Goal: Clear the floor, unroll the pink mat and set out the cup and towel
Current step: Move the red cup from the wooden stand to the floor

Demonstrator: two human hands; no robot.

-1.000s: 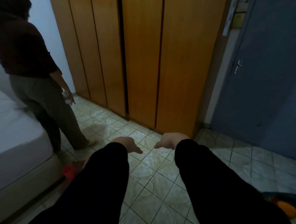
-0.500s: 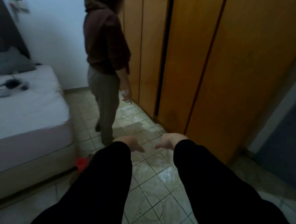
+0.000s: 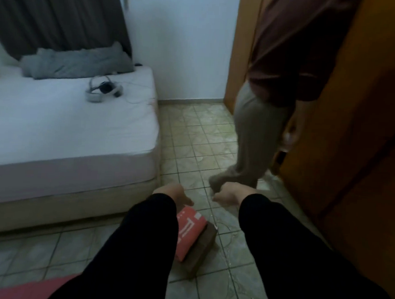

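Note:
A strip of the pink mat [image 3: 24, 287] lies on the tiled floor at the bottom left, partly hidden by my left sleeve. My left hand [image 3: 174, 194] hovers empty with loose fingers just above a red box [image 3: 191, 230]. That red box rests on a brown box [image 3: 204, 245] on the floor beside the bed. My right hand [image 3: 228, 194] hangs to the right of the boxes, fingers loosely curled and holding nothing. No cup or towel is in view.
A white bed [image 3: 66, 142] fills the left side, with a headset [image 3: 102, 90] and a grey pillow [image 3: 77, 63] on it. Another person [image 3: 262, 120] stands on the tiles close ahead, next to the wooden wardrobe [image 3: 353, 134] on the right.
My view has swung left and down, from the wardrobe and door to the bed and the boxes. The other person has stepped along the wardrobe. Both my hands stay out in front, empty.

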